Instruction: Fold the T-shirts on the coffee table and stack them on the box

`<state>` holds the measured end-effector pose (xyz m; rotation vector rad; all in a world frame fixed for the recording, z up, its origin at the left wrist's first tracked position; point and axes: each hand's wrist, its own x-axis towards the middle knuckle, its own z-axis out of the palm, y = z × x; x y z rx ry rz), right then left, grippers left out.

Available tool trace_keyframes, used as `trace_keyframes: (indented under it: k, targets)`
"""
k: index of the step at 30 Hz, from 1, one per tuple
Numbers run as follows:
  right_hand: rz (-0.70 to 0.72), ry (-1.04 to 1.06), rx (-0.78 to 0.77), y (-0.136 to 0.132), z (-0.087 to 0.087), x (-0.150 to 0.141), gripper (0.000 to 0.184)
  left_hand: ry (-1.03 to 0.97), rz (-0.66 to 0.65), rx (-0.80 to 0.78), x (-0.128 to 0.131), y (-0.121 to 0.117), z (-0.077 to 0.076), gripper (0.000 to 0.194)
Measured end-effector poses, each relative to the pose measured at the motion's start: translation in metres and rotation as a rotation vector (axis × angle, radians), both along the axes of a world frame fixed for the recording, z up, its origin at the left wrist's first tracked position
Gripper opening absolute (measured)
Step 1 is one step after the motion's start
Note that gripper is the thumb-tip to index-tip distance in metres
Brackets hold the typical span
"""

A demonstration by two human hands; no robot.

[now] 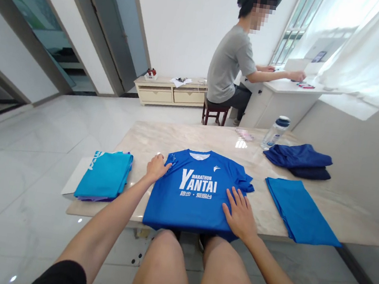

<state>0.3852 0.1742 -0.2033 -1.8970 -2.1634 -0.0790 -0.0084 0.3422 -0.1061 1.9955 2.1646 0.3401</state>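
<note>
I have both hands point(200, 190) well apart and spread across the work, arms reaching forward from the bottom of my view. The left hand point(156, 168) sits on the shoulder of the blue T-shirt point(194, 194), fingers slightly curled at the folded sleeve, and I cannot tell whether it is pinching the cloth. The right hand point(241, 213) lies flat on the lower right of the shirt, fingers fanned and not gripping.

The shirt sits between the hands, face up on the pale veined marble bench point(179, 136), its hem hanging over the near edge. It is a smooth, light synthetic knit, with white "MARATHON YANTAI" lettering and a crumpled fold along its right side.

Left of the shirt, a folded teal garment point(104, 176) with a purple edge beneath it rests on a white sheet point(74, 175). Right of the shirt lies a flat blue folded cloth point(297, 211), and beyond that a navy folded stack point(298, 159). A plastic water bottle point(275, 133) stands further back. Well beyond the shirt, a co-worker point(229, 63) in a grey T-shirt sits on a wooden stool point(213, 112) with both hands on a white desk point(281, 91)
</note>
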Motion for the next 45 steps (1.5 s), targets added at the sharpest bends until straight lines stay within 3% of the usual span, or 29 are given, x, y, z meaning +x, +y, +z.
trace_keyframes:
  k: [3,7,12,17,25,32,35,40,42,45]
  targets:
    - [-0.011,-0.002,0.039,-0.001,0.001,-0.002,0.065,-0.025,0.016,-0.049,0.001,0.01,-0.014,0.044]
    - [-0.012,0.0,0.062,-0.002,0.004,-0.003,0.063,-0.057,0.074,-0.058,-0.01,0.004,-0.024,0.027]
    - [-0.006,0.016,0.085,-0.001,0.001,-0.003,0.063,-0.068,0.29,-0.029,-0.042,-0.01,-0.016,0.038]
    - [0.007,0.04,0.121,-0.001,-0.004,-0.003,0.066,-0.081,0.424,-0.054,-0.067,-0.027,-0.011,0.03]
    - [0.017,0.081,0.108,0.0,-0.003,-0.001,0.065,-0.061,0.505,-0.069,-0.068,-0.055,-0.016,0.031]
    - [-0.019,0.166,0.055,0.0,0.005,-0.004,0.057,-0.027,0.518,-0.101,-0.06,-0.089,-0.008,0.036]
    - [-0.192,0.261,0.036,0.014,0.019,0.014,0.047,0.017,0.441,-0.072,-0.059,-0.097,-0.015,0.042]
    - [-0.736,0.365,-0.155,0.064,0.046,0.065,0.041,0.084,0.264,-0.046,-0.06,-0.1,-0.024,0.047]
    - [-0.813,0.386,-0.238,0.086,0.052,0.078,0.039,0.091,0.259,-0.063,-0.06,-0.1,-0.022,0.047]
    - [-0.821,0.379,-0.256,0.113,0.055,0.084,0.04,0.097,0.253,-0.087,-0.059,-0.099,-0.019,0.046]
